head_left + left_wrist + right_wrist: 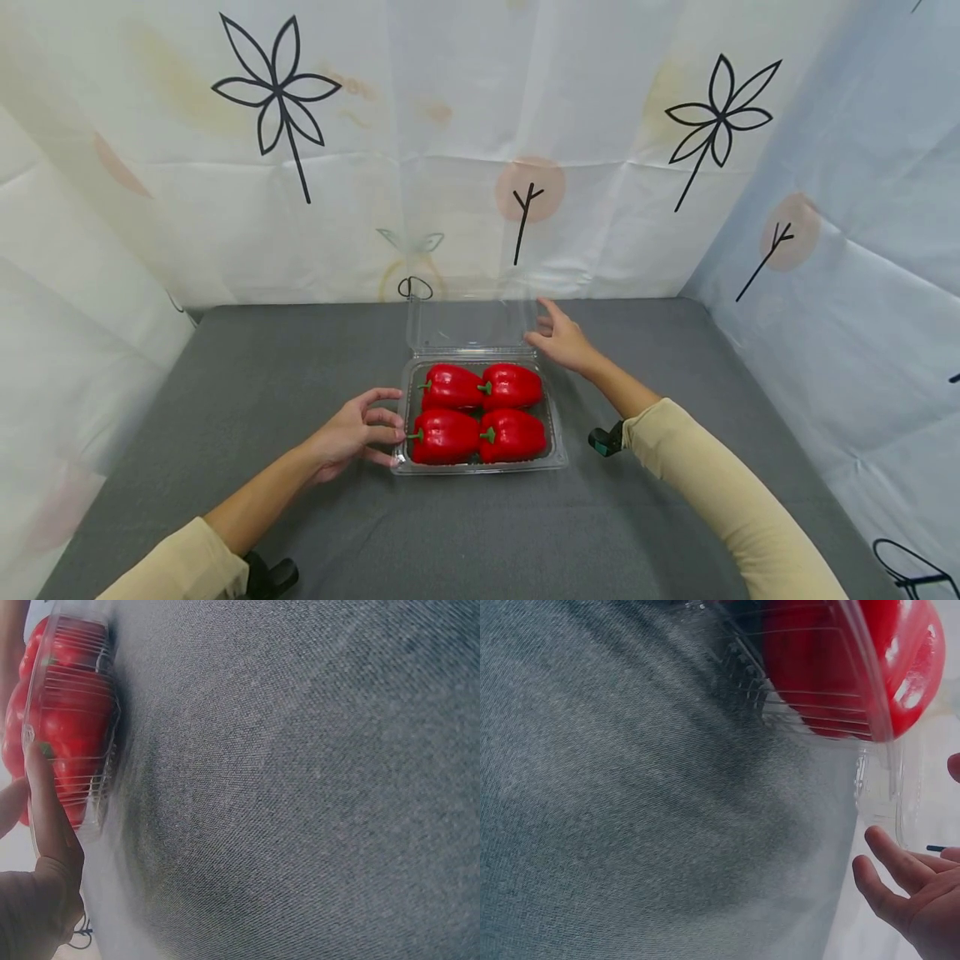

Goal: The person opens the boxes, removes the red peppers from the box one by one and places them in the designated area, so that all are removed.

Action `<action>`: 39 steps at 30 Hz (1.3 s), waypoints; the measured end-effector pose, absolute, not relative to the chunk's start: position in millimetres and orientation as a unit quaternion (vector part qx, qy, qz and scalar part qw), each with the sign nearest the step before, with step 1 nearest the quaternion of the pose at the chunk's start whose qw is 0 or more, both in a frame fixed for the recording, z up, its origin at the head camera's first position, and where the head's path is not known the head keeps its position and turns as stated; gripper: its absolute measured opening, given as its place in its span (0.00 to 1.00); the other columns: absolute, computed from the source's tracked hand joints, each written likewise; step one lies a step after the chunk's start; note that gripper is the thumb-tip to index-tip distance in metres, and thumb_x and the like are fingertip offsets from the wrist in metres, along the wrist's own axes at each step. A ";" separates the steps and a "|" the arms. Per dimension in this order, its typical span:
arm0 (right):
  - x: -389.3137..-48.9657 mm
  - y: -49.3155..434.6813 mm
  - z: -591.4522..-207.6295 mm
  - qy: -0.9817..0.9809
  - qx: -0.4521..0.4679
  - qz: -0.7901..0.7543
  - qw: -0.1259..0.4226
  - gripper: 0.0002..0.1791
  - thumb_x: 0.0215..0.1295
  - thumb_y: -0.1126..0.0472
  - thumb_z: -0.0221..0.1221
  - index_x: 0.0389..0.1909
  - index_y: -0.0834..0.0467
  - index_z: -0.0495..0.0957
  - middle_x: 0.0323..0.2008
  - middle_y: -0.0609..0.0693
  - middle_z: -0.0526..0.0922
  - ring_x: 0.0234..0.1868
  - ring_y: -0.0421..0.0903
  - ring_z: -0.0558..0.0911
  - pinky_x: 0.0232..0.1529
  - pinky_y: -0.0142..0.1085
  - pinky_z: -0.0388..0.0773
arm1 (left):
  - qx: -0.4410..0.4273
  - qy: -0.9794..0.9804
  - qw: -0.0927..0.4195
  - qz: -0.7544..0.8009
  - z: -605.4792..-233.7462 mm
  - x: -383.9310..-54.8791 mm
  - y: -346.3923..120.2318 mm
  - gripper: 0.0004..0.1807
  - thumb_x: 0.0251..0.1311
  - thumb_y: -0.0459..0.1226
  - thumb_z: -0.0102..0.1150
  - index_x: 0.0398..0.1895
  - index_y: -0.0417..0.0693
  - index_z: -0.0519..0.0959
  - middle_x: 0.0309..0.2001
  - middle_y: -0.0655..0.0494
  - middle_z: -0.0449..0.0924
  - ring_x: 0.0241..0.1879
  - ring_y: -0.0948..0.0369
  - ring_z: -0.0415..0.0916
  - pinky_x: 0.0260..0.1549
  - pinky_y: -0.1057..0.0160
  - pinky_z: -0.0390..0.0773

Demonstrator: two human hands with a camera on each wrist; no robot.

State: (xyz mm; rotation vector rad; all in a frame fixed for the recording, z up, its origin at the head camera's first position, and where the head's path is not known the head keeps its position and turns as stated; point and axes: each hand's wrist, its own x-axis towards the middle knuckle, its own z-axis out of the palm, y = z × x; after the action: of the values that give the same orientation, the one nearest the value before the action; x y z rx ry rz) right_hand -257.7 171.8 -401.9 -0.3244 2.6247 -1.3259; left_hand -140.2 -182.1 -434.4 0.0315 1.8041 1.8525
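Several red bell peppers [512,435] with green stems fill a clear plastic clamshell container [480,468], laid in two rows. Its hinged clear lid [474,325] stands raised at the back. At the container's left side is my left hand [352,433], fingers loosely bent and fingertips right at the rim. The left wrist view has those fingers [49,802] against the ribbed wall, with peppers [75,720] showing through it. My right hand [564,340] reaches to the lid's right edge, fingers spread. From the right wrist, its fingertips appear just by the lid [881,787].
The container sits on a grey cloth-covered table [480,542]. White fabric [465,108] printed with plants hangs behind, with more fabric [862,292] along the right side. Both wrists carry black straps, one seen below the right sleeve [712,475].
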 end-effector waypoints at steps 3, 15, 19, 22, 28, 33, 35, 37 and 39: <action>-258.2 173.0 -405.8 0.889 -0.113 -0.433 0.098 0.42 0.71 0.59 0.56 0.78 0.60 0.44 0.70 0.72 0.62 0.67 0.64 0.69 0.63 0.58 0.71 | 0.015 0.671 0.274 0.689 -435.2 -139.5 -182.1 0.38 0.63 0.29 0.63 0.72 0.39 0.54 0.43 0.45 0.76 0.39 0.54 0.80 0.38 0.49 0.86; -251.2 188.9 -399.5 0.897 -0.144 -0.390 0.151 0.46 0.69 0.52 0.60 0.79 0.60 0.44 0.72 0.69 0.59 0.70 0.65 0.65 0.64 0.60 0.69 | 0.017 0.671 0.273 0.689 -433.8 -139.2 -181.5 0.38 0.63 0.29 0.63 0.72 0.39 0.54 0.43 0.46 0.76 0.39 0.54 0.80 0.38 0.49 0.86; -246.3 200.6 -389.8 0.894 -0.166 -0.376 0.180 0.50 0.66 0.48 0.63 0.78 0.61 0.45 0.73 0.69 0.56 0.70 0.67 0.63 0.63 0.61 0.69 | 0.017 0.672 0.273 0.688 -433.0 -139.4 -181.5 0.38 0.64 0.29 0.62 0.72 0.39 0.54 0.43 0.45 0.76 0.39 0.54 0.80 0.37 0.49 0.86; -241.9 208.5 -383.3 0.885 -0.186 -0.372 0.210 0.50 0.65 0.49 0.64 0.78 0.62 0.46 0.73 0.69 0.56 0.70 0.69 0.62 0.63 0.61 0.70 | 0.016 0.670 0.275 0.689 -432.8 -139.4 -181.5 0.38 0.63 0.29 0.63 0.72 0.39 0.54 0.43 0.46 0.76 0.39 0.55 0.80 0.37 0.50 0.86; -230.0 218.9 -371.9 0.849 -0.243 -0.392 0.258 0.50 0.63 0.54 0.67 0.77 0.65 0.47 0.74 0.68 0.56 0.71 0.69 0.60 0.65 0.60 0.67 | 0.017 0.669 0.275 0.690 -433.6 -140.0 -182.1 0.38 0.63 0.29 0.62 0.72 0.39 0.54 0.43 0.46 0.76 0.38 0.55 0.80 0.37 0.50 0.87; -217.5 219.0 -363.4 0.831 -0.283 -0.389 0.280 0.50 0.60 0.54 0.70 0.76 0.64 0.52 0.73 0.65 0.60 0.71 0.66 0.63 0.69 0.62 0.60 | 0.019 0.671 0.275 0.689 -434.8 -140.2 -182.7 0.38 0.64 0.29 0.62 0.72 0.39 0.54 0.43 0.46 0.76 0.39 0.55 0.80 0.37 0.50 0.87; -213.1 217.0 -361.8 0.825 -0.296 -0.387 0.286 0.49 0.60 0.55 0.70 0.76 0.64 0.54 0.72 0.65 0.62 0.70 0.66 0.64 0.67 0.62 0.63 | 0.019 0.670 0.275 0.689 -435.1 -140.3 -182.8 0.38 0.64 0.29 0.63 0.72 0.39 0.54 0.43 0.46 0.76 0.39 0.55 0.80 0.37 0.50 0.87; -209.1 214.8 -360.9 0.817 -0.307 -0.390 0.295 0.49 0.59 0.56 0.71 0.75 0.64 0.55 0.71 0.65 0.64 0.69 0.65 0.66 0.65 0.60 0.68 | 0.019 0.669 0.276 0.690 -435.5 -140.7 -182.8 0.38 0.64 0.29 0.63 0.72 0.39 0.54 0.43 0.45 0.77 0.39 0.54 0.80 0.37 0.50 0.86; -205.4 212.0 -360.1 0.807 -0.314 -0.396 0.305 0.48 0.59 0.57 0.71 0.75 0.65 0.56 0.70 0.65 0.66 0.68 0.64 0.68 0.61 0.55 0.74 | 0.019 0.668 0.276 0.691 -435.7 -141.1 -182.6 0.38 0.64 0.29 0.63 0.72 0.39 0.54 0.43 0.46 0.77 0.39 0.54 0.80 0.37 0.50 0.86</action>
State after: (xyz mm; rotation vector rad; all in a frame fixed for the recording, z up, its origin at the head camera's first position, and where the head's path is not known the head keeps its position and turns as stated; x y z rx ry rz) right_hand -205.4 212.0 -360.1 -0.8324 2.1376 -1.0474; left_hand -141.1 -182.6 -435.7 0.0504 1.7940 1.8579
